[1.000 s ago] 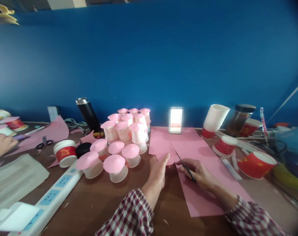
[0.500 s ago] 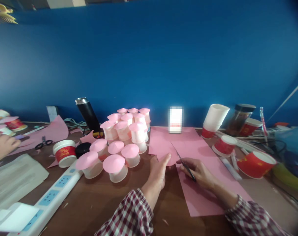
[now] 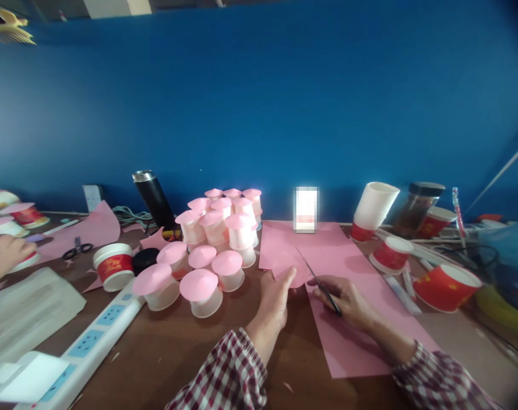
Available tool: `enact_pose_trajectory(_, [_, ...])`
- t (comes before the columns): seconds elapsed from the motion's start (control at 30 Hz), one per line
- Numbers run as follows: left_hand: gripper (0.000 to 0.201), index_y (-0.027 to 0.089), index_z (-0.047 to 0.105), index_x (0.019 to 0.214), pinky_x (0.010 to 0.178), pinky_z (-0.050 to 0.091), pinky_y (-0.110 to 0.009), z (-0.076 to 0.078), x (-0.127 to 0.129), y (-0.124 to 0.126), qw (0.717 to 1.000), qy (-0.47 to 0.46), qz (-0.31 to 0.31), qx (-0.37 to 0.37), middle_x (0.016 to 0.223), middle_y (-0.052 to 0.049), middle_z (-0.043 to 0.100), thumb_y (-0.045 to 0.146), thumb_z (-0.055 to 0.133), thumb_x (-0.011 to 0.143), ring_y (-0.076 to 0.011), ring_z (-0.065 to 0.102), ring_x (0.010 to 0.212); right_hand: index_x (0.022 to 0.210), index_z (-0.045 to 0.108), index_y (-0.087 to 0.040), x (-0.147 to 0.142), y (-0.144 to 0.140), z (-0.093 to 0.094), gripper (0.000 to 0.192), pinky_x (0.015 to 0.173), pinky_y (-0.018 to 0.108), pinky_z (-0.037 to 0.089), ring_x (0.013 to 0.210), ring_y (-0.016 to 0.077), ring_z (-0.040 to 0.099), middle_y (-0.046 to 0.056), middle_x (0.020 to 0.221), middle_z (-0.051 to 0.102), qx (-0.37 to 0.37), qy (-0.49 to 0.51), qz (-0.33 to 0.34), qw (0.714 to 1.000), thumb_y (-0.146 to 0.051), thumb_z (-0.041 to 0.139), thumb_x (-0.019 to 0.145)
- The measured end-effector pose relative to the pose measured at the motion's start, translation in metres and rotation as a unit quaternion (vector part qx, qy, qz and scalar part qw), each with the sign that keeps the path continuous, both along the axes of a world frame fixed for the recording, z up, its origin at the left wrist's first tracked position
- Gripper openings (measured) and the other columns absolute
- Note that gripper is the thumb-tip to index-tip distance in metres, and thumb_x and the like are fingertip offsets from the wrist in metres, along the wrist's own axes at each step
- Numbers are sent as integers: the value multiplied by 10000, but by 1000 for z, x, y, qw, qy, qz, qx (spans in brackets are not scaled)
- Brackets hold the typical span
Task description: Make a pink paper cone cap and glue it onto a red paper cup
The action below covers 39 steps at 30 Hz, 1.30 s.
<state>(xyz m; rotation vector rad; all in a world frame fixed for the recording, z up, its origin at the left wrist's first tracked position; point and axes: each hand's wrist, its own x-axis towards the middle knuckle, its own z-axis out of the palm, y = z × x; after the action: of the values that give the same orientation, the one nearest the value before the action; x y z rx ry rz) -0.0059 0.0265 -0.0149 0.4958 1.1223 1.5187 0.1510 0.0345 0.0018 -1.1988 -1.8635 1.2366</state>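
My left hand [image 3: 273, 299] pinches a rounded piece of pink paper [image 3: 290, 267] between thumb and fingers. In my right hand [image 3: 348, 299] is a pair of scissors [image 3: 325, 290] with dark handles, its blades lying along the right side of the rounded piece. Beneath both hands spreads a large pink paper sheet [image 3: 370, 319]. Left of my left hand stand several pale paper cups with pink cone lids [image 3: 199, 285] on the brown table [image 3: 190, 364].
On the left lie a power strip [image 3: 88, 341], a red-and-white cup [image 3: 114, 267], a black flask [image 3: 154, 199] and other scissors [image 3: 77, 249]. Another person's hand [image 3: 4, 253] is at the left edge. Stacked cups [image 3: 374, 205] and a red cup [image 3: 447, 287] stand right.
My hands, the scissors and the rounded paper look almost unchanged. At the far left, a red-and-white cup now shows beneath the other person's hand. The view has shifted very slightly.
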Motion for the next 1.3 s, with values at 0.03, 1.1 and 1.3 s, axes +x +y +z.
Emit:
enact_pose_trajectory(0.03, [417,130,613,883,514,438,-233,1,0,0,1000,2,-2,4,736,-43,660,342,801,577,-124,594,573,994,648,-108,0,0,0,488,485,221,355,523,94,390,-22,593,497,-2,1,0,1000,-535,600,762])
enact_pose_trajectory(1.1, [453,113,625,958,668,503,-287,-5,-4,2,999,0,22,36,829,-106,695,338,793,603,-193,656,739,977,658,-102,-5,-2,2,490,444,206,277,500,76,346,-31,569,462,-35,32,1,999,-534,618,749])
enact_pose_trajectory(1.3, [423,106,626,905,589,486,-271,-8,-5,4,999,19,25,28,787,-87,683,369,780,613,-164,630,644,972,646,-97,-4,-2,0,497,445,204,266,499,65,315,-41,570,439,-44,35,0,998,-540,621,748])
